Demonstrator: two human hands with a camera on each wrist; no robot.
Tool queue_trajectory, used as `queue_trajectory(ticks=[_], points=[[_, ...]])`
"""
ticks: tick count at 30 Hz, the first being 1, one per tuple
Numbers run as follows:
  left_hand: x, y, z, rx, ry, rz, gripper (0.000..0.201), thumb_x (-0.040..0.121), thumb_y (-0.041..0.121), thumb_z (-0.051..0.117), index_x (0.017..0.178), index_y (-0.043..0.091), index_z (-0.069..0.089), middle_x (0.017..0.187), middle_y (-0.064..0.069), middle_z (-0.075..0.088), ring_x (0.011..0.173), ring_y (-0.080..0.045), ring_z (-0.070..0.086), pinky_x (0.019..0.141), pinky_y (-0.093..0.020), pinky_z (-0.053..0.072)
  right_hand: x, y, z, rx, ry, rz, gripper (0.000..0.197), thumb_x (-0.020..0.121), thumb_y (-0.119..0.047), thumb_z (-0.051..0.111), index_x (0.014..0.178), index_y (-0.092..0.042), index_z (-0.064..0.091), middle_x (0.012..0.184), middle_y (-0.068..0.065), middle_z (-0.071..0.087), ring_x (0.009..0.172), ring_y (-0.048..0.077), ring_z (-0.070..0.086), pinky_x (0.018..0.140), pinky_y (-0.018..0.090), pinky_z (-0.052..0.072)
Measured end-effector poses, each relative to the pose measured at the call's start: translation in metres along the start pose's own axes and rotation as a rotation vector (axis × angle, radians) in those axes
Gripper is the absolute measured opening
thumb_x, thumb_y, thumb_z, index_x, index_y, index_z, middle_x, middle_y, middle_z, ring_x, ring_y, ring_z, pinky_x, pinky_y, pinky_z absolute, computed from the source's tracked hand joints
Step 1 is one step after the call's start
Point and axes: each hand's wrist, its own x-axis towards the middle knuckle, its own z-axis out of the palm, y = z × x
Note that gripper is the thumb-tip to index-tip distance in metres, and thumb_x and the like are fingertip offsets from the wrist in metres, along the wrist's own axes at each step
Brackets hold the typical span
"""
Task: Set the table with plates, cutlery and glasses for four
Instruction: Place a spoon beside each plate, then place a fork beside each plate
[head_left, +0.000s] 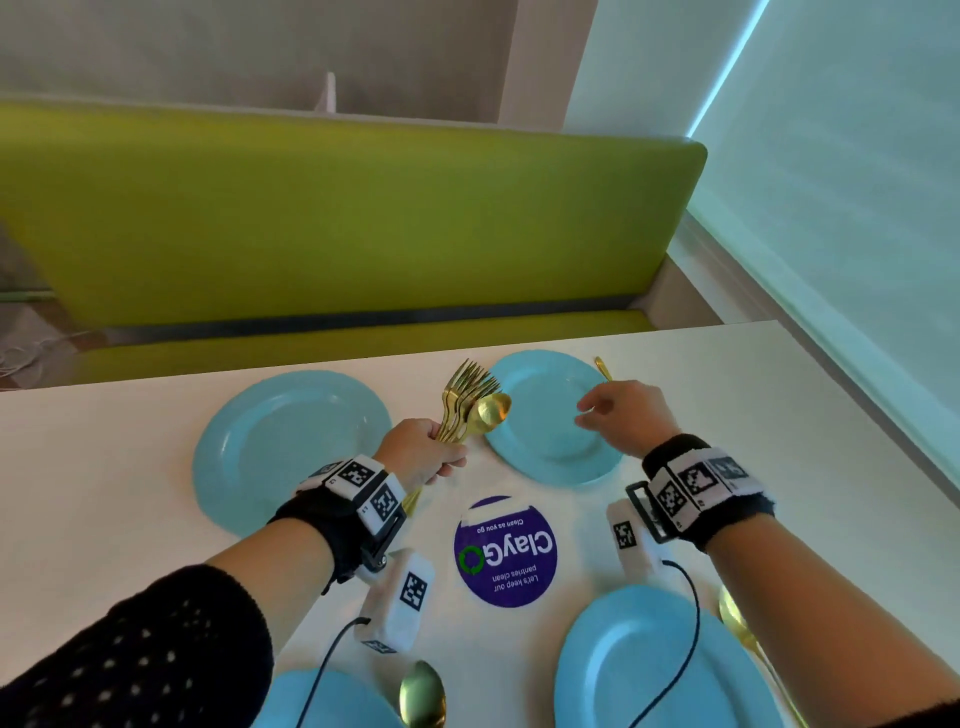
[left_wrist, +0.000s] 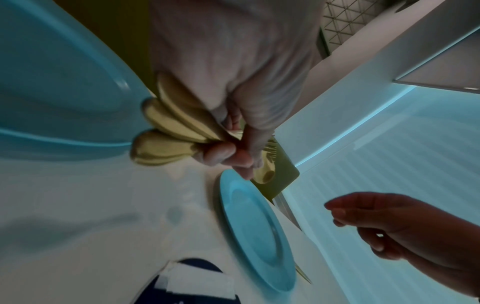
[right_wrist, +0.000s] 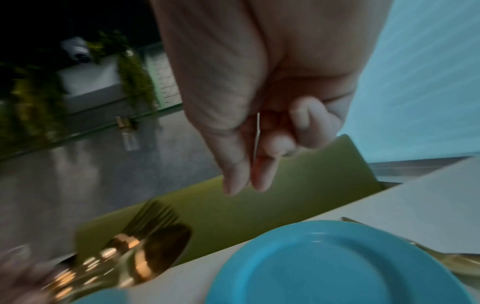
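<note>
Four blue plates lie on the white table (head_left: 779, 415). My left hand (head_left: 426, 452) (left_wrist: 233, 82) grips a bundle of gold forks and a spoon (head_left: 470, 400) (left_wrist: 166, 127) (right_wrist: 145, 246) between the far left plate (head_left: 280, 441) and the far right plate (head_left: 519, 374) (left_wrist: 254, 226) (right_wrist: 337, 267). My right hand (head_left: 618, 410) (left_wrist: 402, 226) (right_wrist: 259, 102) hovers over the far right plate's right side, fingers loosely curled, holding nothing. A gold spoon (head_left: 602, 368) (right_wrist: 454, 263) lies right of that plate. Other spoons lie by the near left plate (head_left: 332, 701) and the near right plate (head_left: 639, 665).
A round purple sticker (head_left: 504, 551) marks the table's middle. A green bench (head_left: 337, 218) runs along the far edge. A pale window blind (head_left: 857, 208) closes off the right side. Cables trail from both wrist cameras over the near plates.
</note>
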Motion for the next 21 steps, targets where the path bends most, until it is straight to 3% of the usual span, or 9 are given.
queue_trajectory(ticks=[4,8,13,18,21], points=[[-0.037,-0.004,-0.014,0.081,-0.083,0.030,0.014,0.080,0.014,0.070,0.080,0.013,0.057,0.065,-0.001,0.059,0.055,-0.012,0.046,0.053,-0.020,0.039,-0.064,-0.053,0.020,-0.032,-0.096,-0.157,0.022,0.085,-0.025,0.066,0.105,-0.018,0.070,0.104,0.000,0.069,0.099,0.014,0.062,0.085,0.021,0.045],[-0.073,-0.014,-0.036,0.137,-0.149,0.057,0.019,0.076,0.013,0.072,0.076,0.012,0.053,0.061,-0.002,0.055,0.055,-0.014,0.044,0.053,-0.022,0.037,-0.109,-0.100,0.046,-0.003,-0.099,-0.254,0.023,0.087,-0.025,0.064,0.109,-0.019,0.069,0.109,0.000,0.067,0.101,0.017,0.061,0.089,0.028,0.050],[-0.111,-0.030,-0.067,0.224,-0.252,0.079,0.015,0.077,0.007,0.069,0.074,0.011,0.055,0.061,-0.003,0.053,0.054,-0.013,0.043,0.050,-0.020,0.035,-0.152,-0.137,0.069,-0.049,-0.107,-0.333,0.017,0.085,-0.023,0.063,0.097,-0.026,0.074,0.107,-0.001,0.069,0.099,0.019,0.062,0.088,0.034,0.051],[-0.138,-0.047,-0.089,0.078,-0.306,0.013,0.006,0.083,0.006,0.058,0.077,0.006,0.057,0.071,-0.007,0.061,0.053,-0.011,0.044,0.045,-0.018,0.031,-0.179,-0.157,0.082,-0.168,-0.136,-0.392,0.022,0.089,-0.022,0.055,0.104,-0.026,0.071,0.104,-0.001,0.070,0.100,0.020,0.061,0.084,0.030,0.049],[-0.144,-0.054,-0.099,0.014,-0.302,-0.036,0.018,0.089,0.009,0.046,0.077,0.005,0.059,0.068,-0.008,0.061,0.050,-0.011,0.043,0.041,-0.017,0.030,-0.187,-0.171,0.086,-0.264,-0.161,-0.456,0.025,0.090,-0.020,0.053,0.109,-0.027,0.068,0.106,0.000,0.069,0.103,0.021,0.059,0.081,0.029,0.045]])
